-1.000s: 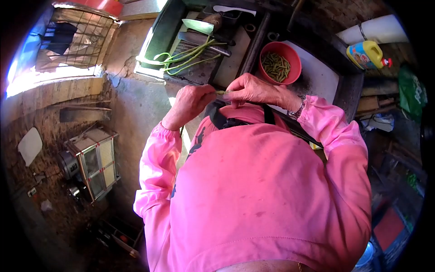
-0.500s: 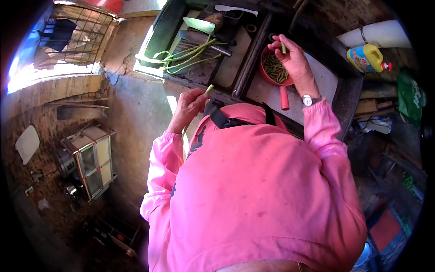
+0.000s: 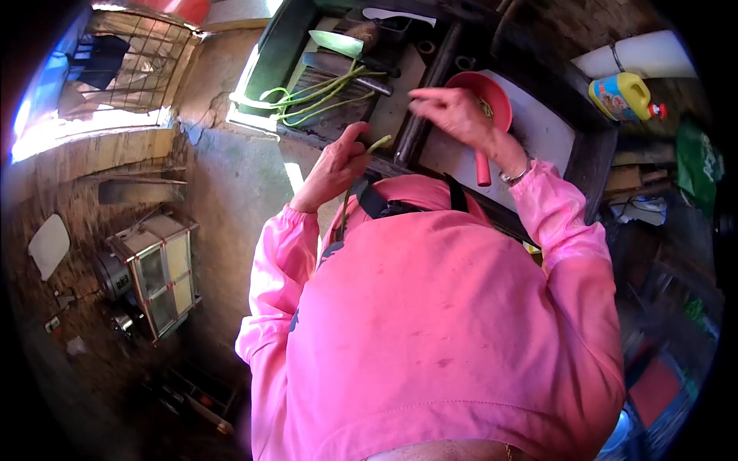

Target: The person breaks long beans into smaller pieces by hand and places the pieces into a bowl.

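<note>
My left hand is closed around a long green bean. One end of the bean sticks out to the right past the fingers, and its length hangs below the hand. My right hand has its fingers stretched out to the left, with nothing visible in them. It is over the left edge of a red handled bowl. Cut bean pieces show in the bowl, mostly hidden by the hand. More long beans lie in a loose bundle on the dark counter to the left.
A knife lies on the counter behind the bean bundle. A dark ridge divides the counter. To the right stands a yellow bottle with a red cap, and beyond it hangs a green bag. A glass-fronted cabinet is at the left.
My right hand has moved left from over the bowl, and the bean piece it held is no longer seen. My left hand has shifted slightly right, with more bean showing.
</note>
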Motion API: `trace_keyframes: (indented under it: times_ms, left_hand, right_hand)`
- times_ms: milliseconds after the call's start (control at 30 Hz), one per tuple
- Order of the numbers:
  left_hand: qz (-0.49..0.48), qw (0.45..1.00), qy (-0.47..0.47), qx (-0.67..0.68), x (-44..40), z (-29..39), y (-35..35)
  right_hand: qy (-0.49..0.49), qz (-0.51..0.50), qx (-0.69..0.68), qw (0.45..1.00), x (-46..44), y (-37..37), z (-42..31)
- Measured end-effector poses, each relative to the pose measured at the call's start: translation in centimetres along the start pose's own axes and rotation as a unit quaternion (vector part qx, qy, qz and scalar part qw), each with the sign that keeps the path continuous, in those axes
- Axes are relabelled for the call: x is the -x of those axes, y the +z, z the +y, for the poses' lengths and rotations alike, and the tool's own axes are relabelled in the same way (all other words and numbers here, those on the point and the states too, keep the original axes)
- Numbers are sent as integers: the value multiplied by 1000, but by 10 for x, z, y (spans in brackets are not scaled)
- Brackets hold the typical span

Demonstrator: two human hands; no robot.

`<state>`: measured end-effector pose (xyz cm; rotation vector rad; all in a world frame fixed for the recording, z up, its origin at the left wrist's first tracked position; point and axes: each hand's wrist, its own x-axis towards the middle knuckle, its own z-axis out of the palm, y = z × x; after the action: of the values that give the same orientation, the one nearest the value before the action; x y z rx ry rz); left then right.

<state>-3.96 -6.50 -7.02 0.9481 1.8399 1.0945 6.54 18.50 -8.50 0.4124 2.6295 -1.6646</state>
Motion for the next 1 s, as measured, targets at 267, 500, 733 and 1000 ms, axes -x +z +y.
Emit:
trace_keyframes:
  times_ms: [267, 500, 733, 1000]
  left_hand:
    - [36, 997, 51, -51, -12, 9, 0]
    - [104, 988, -8, -110, 16, -2, -10]
    - [112, 957, 55, -263, 9, 4, -17]
    - [-23, 981, -93, 167, 14, 3, -21]
  right_hand:
    - [-169, -142, 179, 959, 6, 37, -25]
    - [-53, -116, 8, 992, 13, 43, -15]
    - [5, -149, -40, 988, 12, 50, -19]
    - [200, -220, -577, 761, 25, 33, -29]
